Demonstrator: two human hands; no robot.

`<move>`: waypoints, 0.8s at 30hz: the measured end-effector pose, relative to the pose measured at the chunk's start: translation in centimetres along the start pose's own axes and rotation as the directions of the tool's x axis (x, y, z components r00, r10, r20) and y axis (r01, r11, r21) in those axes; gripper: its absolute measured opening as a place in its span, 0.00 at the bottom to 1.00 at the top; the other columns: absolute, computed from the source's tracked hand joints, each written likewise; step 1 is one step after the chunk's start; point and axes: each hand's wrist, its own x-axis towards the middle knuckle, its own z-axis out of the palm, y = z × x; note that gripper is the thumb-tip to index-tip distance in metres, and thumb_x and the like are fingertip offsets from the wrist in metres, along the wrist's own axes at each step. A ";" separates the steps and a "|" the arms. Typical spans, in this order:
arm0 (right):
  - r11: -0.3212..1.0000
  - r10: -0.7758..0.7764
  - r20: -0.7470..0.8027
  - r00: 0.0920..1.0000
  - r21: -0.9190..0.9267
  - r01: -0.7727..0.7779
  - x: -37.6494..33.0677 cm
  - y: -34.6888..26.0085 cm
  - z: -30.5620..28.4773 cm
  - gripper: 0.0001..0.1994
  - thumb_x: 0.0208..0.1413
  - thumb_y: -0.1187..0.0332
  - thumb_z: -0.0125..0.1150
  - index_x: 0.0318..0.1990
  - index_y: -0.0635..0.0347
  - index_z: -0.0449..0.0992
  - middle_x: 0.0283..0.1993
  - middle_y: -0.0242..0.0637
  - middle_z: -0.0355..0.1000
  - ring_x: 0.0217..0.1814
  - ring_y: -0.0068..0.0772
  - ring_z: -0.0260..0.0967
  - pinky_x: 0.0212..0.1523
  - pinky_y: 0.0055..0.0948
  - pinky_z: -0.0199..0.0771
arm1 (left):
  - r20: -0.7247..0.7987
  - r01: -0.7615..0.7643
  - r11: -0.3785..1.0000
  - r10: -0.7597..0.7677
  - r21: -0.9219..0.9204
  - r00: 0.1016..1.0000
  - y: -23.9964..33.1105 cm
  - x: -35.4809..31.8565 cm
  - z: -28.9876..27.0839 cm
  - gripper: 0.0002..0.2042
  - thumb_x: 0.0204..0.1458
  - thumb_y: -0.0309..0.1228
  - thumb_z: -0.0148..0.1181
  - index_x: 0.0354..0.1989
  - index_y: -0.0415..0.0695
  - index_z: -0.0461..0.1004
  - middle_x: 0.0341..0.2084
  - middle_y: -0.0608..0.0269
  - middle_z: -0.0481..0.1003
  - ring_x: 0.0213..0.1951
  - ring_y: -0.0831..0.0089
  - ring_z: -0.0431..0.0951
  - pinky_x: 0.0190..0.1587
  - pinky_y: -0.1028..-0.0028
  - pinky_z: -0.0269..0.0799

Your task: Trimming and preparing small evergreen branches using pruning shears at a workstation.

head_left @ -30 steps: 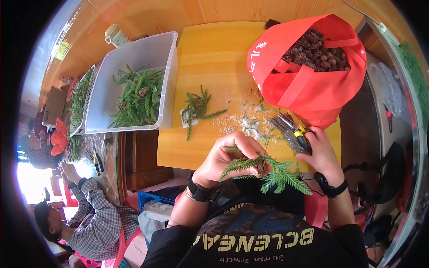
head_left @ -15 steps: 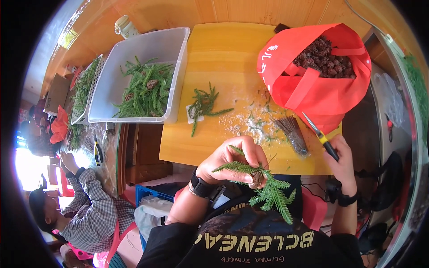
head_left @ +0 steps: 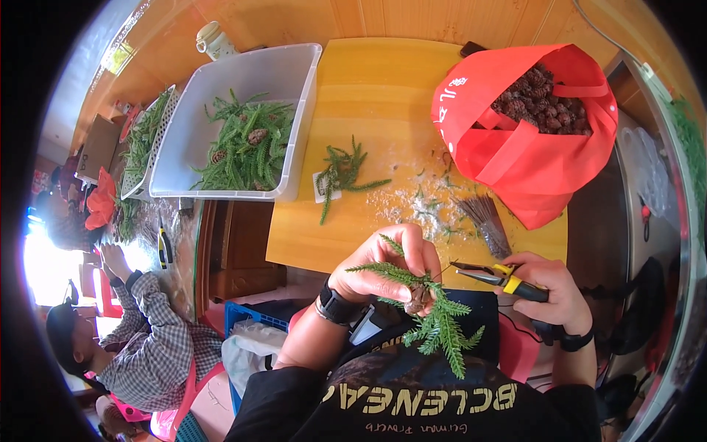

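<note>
At the near edge of the worktop [head_left: 383, 103], I have the left hand [head_left: 387, 267] pinching a held sprig [head_left: 448, 328] and a brown cone [head_left: 417, 299] between thumb and fingers, while the right hand [head_left: 554, 289] curls round the grips of the pliers [head_left: 513, 282]. Farther in, near the right edge, I see a wire-like bundle [head_left: 486, 222], with white crumbs [head_left: 423, 212] scattered to its left. A loose sprig [head_left: 342, 174] lies nearer the left edge, along which a bin [head_left: 305, 136] stands; a red bag [head_left: 534, 171] fills the far right corner. Beyond the left edge a co-worker [head_left: 158, 335] sits by a second table [head_left: 177, 258]. A wall [head_left: 272, 23] rises behind the far edge.

Half a second ago I had the pliers pointing up toward the bag; now they point left, tips close to a thin stem [head_left: 444, 271] above the held sprig. Contact I can't confirm. The left hand keeps its pinch.

The sprigs are feathery and green, the cone rough and scaly. The pliers taper to slim metal, with black and yellow grips. The bundle sits in clear film; the bag is creased fabric, heaped with dark cones [head_left: 545, 107]; the bin is translucent plastic; the wall is wood-panelled.
</note>
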 end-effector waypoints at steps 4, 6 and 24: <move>0.998 0.028 0.024 0.999 0.046 -0.029 0.3 -0.1 0.3 0.11 0.39 0.66 0.61 0.29 0.64 0.75 0.33 0.39 0.75 0.45 0.46 0.70 0.50 0.37 0.66 | 0.071 -0.026 1.000 0.027 -0.012 0.997 -0.4 0.2 -0.4 0.14 0.38 0.22 0.66 0.30 0.39 0.65 0.28 0.46 0.71 0.28 0.57 0.76 0.29 0.64 0.73; 1.000 0.008 0.027 1.000 0.018 -0.008 0.6 -0.1 0.4 0.10 0.38 0.67 0.62 0.28 0.63 0.75 0.31 0.40 0.75 0.43 0.45 0.71 0.46 0.35 0.68 | 0.133 -0.045 0.999 0.048 -0.026 0.990 -0.5 0.2 -0.7 0.13 0.41 0.20 0.64 0.32 0.37 0.64 0.32 0.43 0.70 0.29 0.58 0.77 0.29 0.66 0.75; 0.983 -0.147 0.004 0.989 -0.111 0.146 0.9 -0.8 -0.5 0.08 0.35 0.71 0.65 0.23 0.62 0.71 0.28 0.38 0.73 0.43 0.50 0.70 0.41 0.37 0.70 | 0.140 0.027 0.999 -0.033 0.039 0.990 -0.9 0.7 -0.1 0.12 0.41 0.19 0.63 0.32 0.37 0.67 0.32 0.47 0.70 0.30 0.58 0.78 0.30 0.68 0.76</move>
